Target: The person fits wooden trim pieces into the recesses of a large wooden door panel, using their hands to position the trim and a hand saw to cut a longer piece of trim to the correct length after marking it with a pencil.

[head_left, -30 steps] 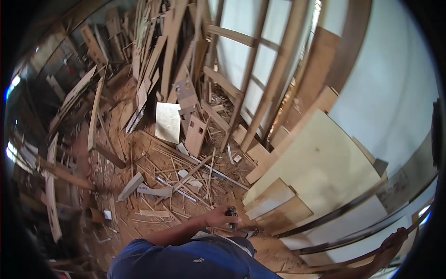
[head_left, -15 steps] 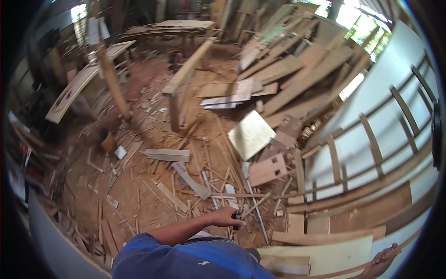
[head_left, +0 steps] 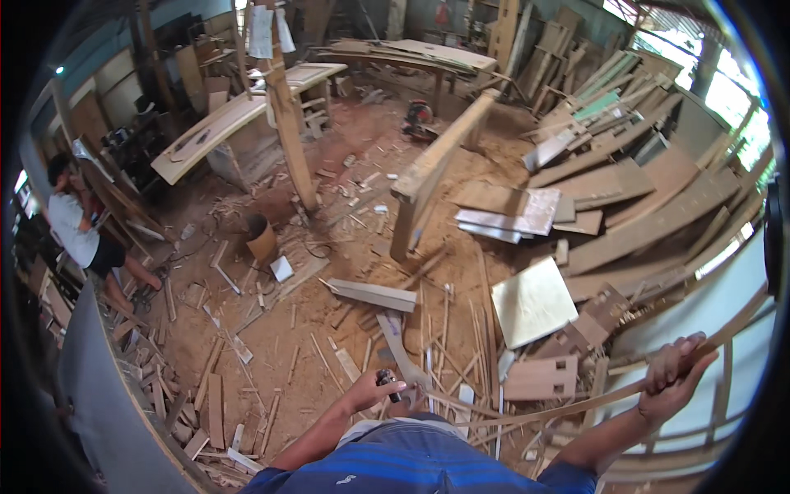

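Note:
My left hand (head_left: 368,393), low in the middle in front of my body, is closed round a small dark object (head_left: 388,381) with a rounded end; its kind I cannot make out. At the right, my right hand (head_left: 668,380) grips a long thin wooden strip (head_left: 568,409). The strip slants from the right rim down toward my waist, where its near end passes by my shirt. Just beyond my left hand lies a pale curved wooden offcut (head_left: 401,350) on the floor.
Scrap wood litters the sawdust floor. A timber trestle (head_left: 436,165) stands ahead, a post (head_left: 292,140) left of it, with a board-topped bench (head_left: 239,123) behind. Stacked planks (head_left: 625,185) fill the right; a grey panel (head_left: 90,370) stands at left. Another person (head_left: 78,218) is at far left.
The view has swung left, bringing the other person into sight. My right hand has come up with the wooden strip, now held across my front right. My left hand still grips the dark object.

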Available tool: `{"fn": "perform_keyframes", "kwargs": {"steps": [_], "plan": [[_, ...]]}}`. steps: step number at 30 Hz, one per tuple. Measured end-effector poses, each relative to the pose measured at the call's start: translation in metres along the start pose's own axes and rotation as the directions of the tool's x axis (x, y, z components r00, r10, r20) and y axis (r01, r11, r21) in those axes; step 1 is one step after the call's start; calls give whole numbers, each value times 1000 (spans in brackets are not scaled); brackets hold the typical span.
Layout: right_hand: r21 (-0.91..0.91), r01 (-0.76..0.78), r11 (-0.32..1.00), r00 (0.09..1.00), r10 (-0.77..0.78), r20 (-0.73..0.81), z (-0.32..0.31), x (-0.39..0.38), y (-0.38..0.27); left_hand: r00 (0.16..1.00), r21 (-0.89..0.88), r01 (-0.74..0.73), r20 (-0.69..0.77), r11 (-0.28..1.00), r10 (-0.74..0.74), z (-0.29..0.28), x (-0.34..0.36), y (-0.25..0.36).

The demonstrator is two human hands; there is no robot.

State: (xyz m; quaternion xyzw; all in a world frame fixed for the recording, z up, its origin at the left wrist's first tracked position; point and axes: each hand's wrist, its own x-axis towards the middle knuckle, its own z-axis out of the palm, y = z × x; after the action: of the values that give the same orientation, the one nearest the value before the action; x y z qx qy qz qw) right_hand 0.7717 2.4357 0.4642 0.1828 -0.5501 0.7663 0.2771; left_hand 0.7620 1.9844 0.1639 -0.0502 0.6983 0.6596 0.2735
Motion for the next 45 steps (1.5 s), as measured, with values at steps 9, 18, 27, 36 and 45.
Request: {"fn": "perform_keyframes", "kwargs": {"steps": [9, 18, 27, 36, 45], "plan": [[234, -42, 971, 980, -6, 199, 163, 154, 161, 938, -98, -188, -313, 977, 149, -101, 89, 44], [271, -6, 963, 960, -71, 273, 299, 235, 286, 948, -151, -199, -281, 968, 151, -232, 190, 46], [218, 140, 966, 971, -177, 160, 468, 323, 424, 969, 64, -108, -215, 992, 119, -458, 277, 134], [116, 233, 966, 962, -246, 115, 528, 405, 533, 912, -81, -110, -405, 991, 68, -594, 332, 156], [130, 322, 938, 937, -336, 99, 519, 534, 710, 863, -132, -155, -500, 979, 70, -708, 457, 141]]}}
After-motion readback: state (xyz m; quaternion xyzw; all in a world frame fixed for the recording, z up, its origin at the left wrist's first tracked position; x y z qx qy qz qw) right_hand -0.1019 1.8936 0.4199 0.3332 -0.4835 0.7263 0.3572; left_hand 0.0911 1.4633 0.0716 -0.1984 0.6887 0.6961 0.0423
